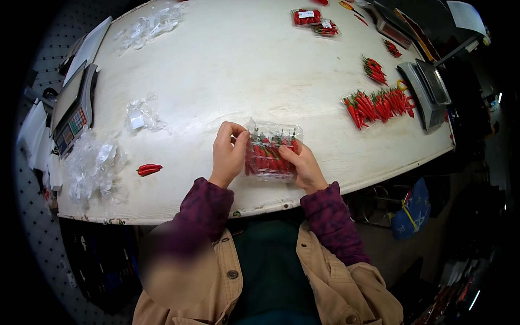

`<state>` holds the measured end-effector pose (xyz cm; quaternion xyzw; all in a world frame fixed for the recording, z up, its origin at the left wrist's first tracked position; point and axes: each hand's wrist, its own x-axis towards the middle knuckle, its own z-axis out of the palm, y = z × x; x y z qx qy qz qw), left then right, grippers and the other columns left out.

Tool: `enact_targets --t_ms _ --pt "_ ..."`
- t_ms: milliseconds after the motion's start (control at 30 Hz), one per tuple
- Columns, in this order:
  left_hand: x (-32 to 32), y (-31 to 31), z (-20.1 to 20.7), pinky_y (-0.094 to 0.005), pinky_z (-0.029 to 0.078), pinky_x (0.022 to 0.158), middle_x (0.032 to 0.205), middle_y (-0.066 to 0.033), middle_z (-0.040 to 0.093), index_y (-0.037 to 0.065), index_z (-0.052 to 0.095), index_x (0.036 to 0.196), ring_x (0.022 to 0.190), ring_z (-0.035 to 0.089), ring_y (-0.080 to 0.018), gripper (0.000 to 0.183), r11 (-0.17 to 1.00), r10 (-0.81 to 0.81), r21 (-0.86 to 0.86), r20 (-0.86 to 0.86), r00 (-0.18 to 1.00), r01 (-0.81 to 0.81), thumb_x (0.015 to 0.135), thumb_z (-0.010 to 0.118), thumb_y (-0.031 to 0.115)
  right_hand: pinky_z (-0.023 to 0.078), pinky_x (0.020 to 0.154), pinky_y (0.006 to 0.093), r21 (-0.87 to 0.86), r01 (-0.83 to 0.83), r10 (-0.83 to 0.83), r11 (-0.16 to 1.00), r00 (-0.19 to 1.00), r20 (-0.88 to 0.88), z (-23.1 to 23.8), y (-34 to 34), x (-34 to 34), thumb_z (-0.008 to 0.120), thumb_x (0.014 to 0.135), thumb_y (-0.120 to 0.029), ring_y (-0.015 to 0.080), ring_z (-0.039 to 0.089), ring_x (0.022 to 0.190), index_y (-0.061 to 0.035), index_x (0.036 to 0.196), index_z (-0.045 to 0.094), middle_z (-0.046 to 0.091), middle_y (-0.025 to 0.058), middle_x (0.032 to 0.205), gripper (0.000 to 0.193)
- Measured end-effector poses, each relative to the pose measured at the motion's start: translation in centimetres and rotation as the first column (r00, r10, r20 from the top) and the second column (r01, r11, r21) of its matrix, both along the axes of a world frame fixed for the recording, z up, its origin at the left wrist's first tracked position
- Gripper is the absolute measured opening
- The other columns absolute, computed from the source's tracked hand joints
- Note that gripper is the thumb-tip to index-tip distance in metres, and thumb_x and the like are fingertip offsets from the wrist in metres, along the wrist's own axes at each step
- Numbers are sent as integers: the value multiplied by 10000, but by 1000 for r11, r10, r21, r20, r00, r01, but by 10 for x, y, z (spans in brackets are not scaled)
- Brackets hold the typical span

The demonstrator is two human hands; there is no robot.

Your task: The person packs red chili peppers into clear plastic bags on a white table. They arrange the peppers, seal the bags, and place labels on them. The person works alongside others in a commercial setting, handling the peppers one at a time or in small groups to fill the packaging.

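Between my two hands is a clear plastic pack of red chillies (268, 157), held just above the near part of the white table. My left hand (229, 154) is closed at the pack's upper left corner, fingers curled on the clear film. On the other side my right hand (304, 165) grips the pack's right edge, its thumb lying across the front. The chillies' green stems show along the upper side, under wrinkled film. What the fingers do behind the pack is hidden.
Crumpled clear film (95, 165) lies left, near a scale (76, 111) and a few loose red chillies (149, 169). At right, chillies in trays (374, 105) sit by another scale (425, 95). Wrapped chilli packs (307, 17) lie at the far side. The table's front edge (260, 212) runs before me.
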<state>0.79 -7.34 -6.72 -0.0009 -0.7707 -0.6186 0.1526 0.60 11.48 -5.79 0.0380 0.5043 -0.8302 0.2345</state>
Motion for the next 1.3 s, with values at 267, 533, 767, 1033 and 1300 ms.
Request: enact_targets --t_ms 267,533,767,1033,1300 --pt "13 13 14 -323 441 599 763 -151 558 7 505 891 659 549 -300 25 974 -5 -224 -139 990 -27 867 511 8 500 758 271 59 93 -91 994 995 -33 -4 -4 0 609 879 -135 119 598 845 39 1079 542 626 82 978 274" --pt "22 36 69 -297 476 661 867 -109 604 -6 529 989 743 593 -196 156 859 -325 444 87 942 256 841 572 16 511 803 296 -187 105 -116 977 992 -52 4 6 -4 543 906 -142 147 603 916 22 1153 510 601 88 1059 298" --pt "12 29 57 -280 479 692 903 -101 596 -9 561 1035 763 593 -177 211 975 -202 -120 -156 967 185 828 591 16 546 744 365 -392 291 -320 873 947 -9 26 42 -99 478 946 -187 214 649 874 -1 1135 524 636 109 1022 268" --pt "1 33 48 -388 429 856 1111 -161 553 -14 518 1152 1028 524 -307 399 931 28 -340 -294 955 -132 783 647 64 553 730 357 -343 188 -190 921 981 26 31 27 -77 500 930 -184 202 647 891 -19 1140 546 636 91 1047 271" --pt "6 35 22 -427 379 925 1103 -145 565 24 542 900 1045 514 -343 216 860 -51 -480 -421 906 -175 704 608 -36 498 881 387 -518 163 -74 840 979 189 -3 -5 -2 501 930 -119 220 581 1027 -34 1210 477 574 97 1136 293"
